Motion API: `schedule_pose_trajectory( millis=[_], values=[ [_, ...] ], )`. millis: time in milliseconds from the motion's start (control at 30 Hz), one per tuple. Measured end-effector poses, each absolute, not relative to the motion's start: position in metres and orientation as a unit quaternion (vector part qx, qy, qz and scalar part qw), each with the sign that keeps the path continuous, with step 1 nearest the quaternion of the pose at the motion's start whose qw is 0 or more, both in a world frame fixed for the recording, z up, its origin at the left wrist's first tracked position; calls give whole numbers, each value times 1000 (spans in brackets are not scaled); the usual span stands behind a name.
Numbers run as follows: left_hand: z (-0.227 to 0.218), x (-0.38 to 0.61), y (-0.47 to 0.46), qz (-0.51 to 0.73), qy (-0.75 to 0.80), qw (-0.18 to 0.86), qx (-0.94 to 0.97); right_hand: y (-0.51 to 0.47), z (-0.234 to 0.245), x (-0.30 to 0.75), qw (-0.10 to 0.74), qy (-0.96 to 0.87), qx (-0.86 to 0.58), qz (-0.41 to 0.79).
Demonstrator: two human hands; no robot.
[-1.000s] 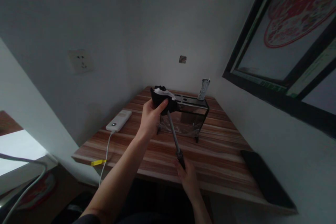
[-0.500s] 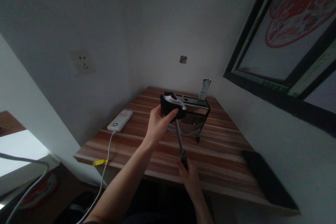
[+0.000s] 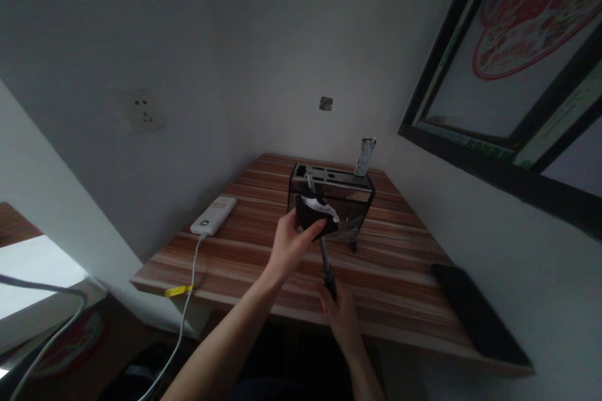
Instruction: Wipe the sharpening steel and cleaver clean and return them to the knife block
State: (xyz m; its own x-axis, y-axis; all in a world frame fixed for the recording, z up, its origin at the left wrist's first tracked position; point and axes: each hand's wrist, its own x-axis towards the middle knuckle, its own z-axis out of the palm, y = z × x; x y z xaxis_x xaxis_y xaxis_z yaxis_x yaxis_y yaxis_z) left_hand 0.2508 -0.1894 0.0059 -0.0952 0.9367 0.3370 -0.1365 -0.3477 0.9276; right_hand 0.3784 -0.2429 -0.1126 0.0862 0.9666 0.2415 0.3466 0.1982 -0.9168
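Observation:
My left hand (image 3: 292, 242) is closed around a folded black cloth (image 3: 308, 215) with a white layer showing along its top. The cloth wraps round the shaft of what looks like a sharpening steel (image 3: 325, 255), hiding its middle; the metal tip sticks out above. Gripping the steel's black handle below is my right hand (image 3: 342, 313), its fingers partly hidden. Just behind the cloth stands a knife block (image 3: 362, 191) with slots in its top and clear-looking sides. A wrapped silvery piece (image 3: 365, 156) stands upright in its right end.
A white power bank (image 3: 214, 215) with a white cable (image 3: 193, 269) lies at the table's left. Yellow tape (image 3: 177, 291) sits on the front edge. A flat black object (image 3: 480, 313) lies at the right edge. Walls border the wood-grain table (image 3: 399, 301); a framed picture (image 3: 470, 119) hangs right.
My left hand and the cloth have moved down the shaft toward the handle, uncovering the steel's tip. My right hand has stayed nearly in place.

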Motion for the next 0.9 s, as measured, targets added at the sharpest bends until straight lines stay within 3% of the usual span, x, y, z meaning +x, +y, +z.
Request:
schedule_pose_trajectory(
  millis=[633, 900],
  values=[
    [-46, 267, -214, 563, 406, 443, 568, -240, -113, 380, 478, -601, -540, 345],
    [-46, 264, -219, 555, 413, 433, 578, -239, -108, 379, 486, -609, -529, 335]
  ],
)
